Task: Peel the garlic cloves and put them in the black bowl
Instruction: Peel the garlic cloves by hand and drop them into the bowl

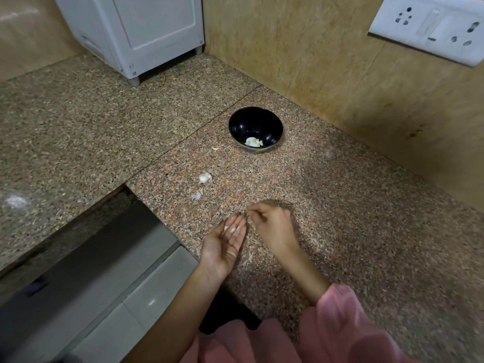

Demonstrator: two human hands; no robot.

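— Tabletop [340, 205]?
— Speckled granite, brown and pinkish, seamed across the middle, running into a corner. Tan walls [301, 48] far and right. White appliance [136, 35] on short feet at far left. White socket panel [429, 27] high on the right wall. Grey floor tiles [157, 284] below the near left edge.
— Black bowl [235, 121]?
— Far of centre, close to the corner, upright on the stone. Glossy inside, with a few peeled garlic cloves [253, 142] pale at the bottom.
— Other garlic?
— Small pale piece [215, 148] just left of the bowl. Nearer, an unpeeled clove [204, 177] in white papery skin; just near of that, skin scraps [197, 195].
— Left hand [225, 247]?
— Palm up over the near edge, fingers nearly straight and together, cradling a whitish clove [231, 229].
— Right hand [272, 226]?
— Knuckles up, fingers curled, tips drawn together right beside the left fingertips. Blurred; cannot tell whether pinching anything. Pink sleeve [340, 310] behind the wrist.
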